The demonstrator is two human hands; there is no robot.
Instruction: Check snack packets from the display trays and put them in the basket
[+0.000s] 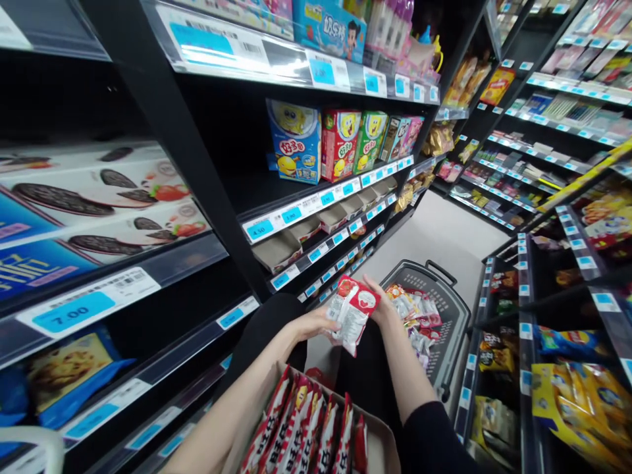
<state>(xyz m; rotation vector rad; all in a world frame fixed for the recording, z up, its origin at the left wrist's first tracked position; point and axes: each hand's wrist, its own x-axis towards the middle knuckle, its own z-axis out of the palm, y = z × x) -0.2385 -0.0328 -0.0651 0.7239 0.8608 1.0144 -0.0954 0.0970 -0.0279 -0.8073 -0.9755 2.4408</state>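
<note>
A red and white snack packet (351, 315) is held up in front of my knees, its silvery printed back facing me. My left hand (316, 326) grips its left side, thumb on the front. At the packet's upper right edge, my right hand (379, 299) is closed round it, with most fingers hidden behind. It may be more than one packet; I cannot tell. On my lap rests an open cardboard box (382, 438) with a row of upright red snack packets (301, 428) in it, below my forearms.
A grey shopping basket (457, 316) with several snack packets inside stands on the floor beyond my right arm. Shelves with blue price tags (291, 214) rise on the left. Flat open cartons (276, 249) sit on a low shelf. Bagged snacks (577, 408) fill the right-hand rack.
</note>
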